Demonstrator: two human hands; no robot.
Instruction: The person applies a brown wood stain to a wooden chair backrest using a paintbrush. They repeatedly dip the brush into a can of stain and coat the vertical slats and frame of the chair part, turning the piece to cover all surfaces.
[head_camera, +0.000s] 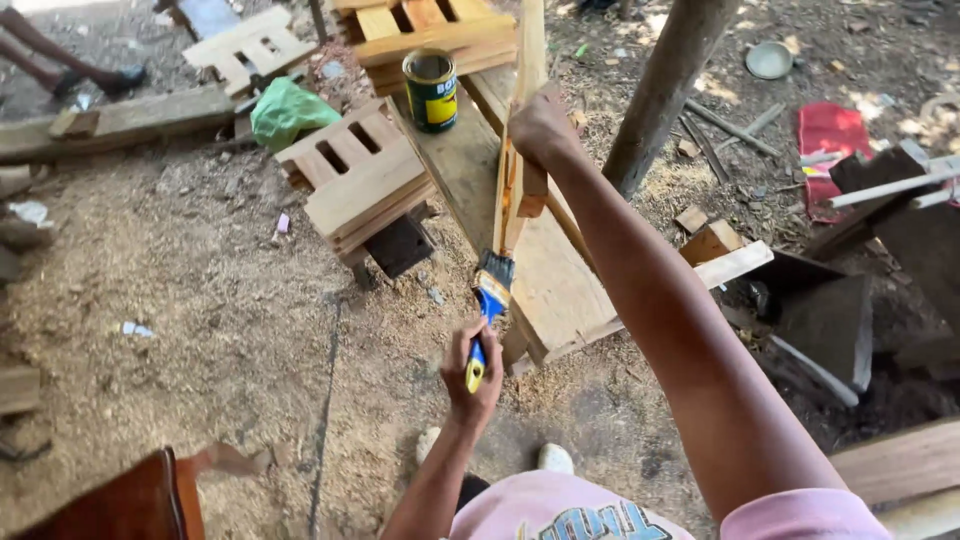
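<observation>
- Left hand (470, 375): low in the view, fingers closed around the blue-and-yellow handle of a paintbrush (489, 300). Brush points away from the person; dark bristles rest at the lower end of a slatted wooden piece (517, 180).
- Right hand (540, 125): arm stretched forward, fingers wrapped over the upper part of the slatted wooden piece, holding it on edge, nearly upright. The grip's inner side is hidden, so how tightly it clasps I cannot tell.
- Slatted wooden piece: pale timber, stands on a wide plank (560, 290) that runs from the far middle toward the person and serves as the desk.
- Tin can (430, 90): open top, dark green with a yellow label, sits on the far end of the plank, well apart from the brush.
- Stack of slatted wooden frames (360, 180): left of the plank, on the ground, near the can. Another stack (430, 35) lies beyond the can.
- Green plastic bag (285, 110): crumpled, just beside the left stack.
- Wooden post (665, 85): leaning, right of the plank, behind the right arm.
- Red cloth (830, 140): on the ground far right, among scrap wood.
- Ground (200, 300): covered in sawdust and shavings.
- Person's pink shirt (560, 510) at the bottom edge; light shoe (553, 458) tip showing just below the left hand.
</observation>
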